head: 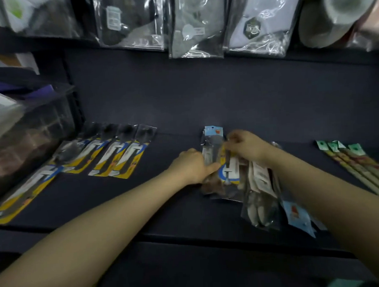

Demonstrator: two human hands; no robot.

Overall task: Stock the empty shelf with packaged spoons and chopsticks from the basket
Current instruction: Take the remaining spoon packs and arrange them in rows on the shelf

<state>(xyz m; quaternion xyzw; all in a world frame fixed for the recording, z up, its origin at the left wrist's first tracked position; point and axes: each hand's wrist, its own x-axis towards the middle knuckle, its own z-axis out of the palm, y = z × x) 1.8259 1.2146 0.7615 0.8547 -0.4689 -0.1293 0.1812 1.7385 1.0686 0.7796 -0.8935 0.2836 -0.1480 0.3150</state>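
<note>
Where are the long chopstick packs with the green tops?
In the head view, the long green-topped chopstick packs lie flat at the dark shelf's far right, beyond the right hand.

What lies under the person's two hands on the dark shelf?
A loose pile of packaged spoons lies under the left hand and right hand. How many packs it holds is hidden, since they overlap.

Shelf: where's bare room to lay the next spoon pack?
The widest free patch on the shelf lies between the yellow-carded spoon packs and the left hand. A narrower gap separates the right hand from the chopstick packs. The centre pile is crowded.
</note>
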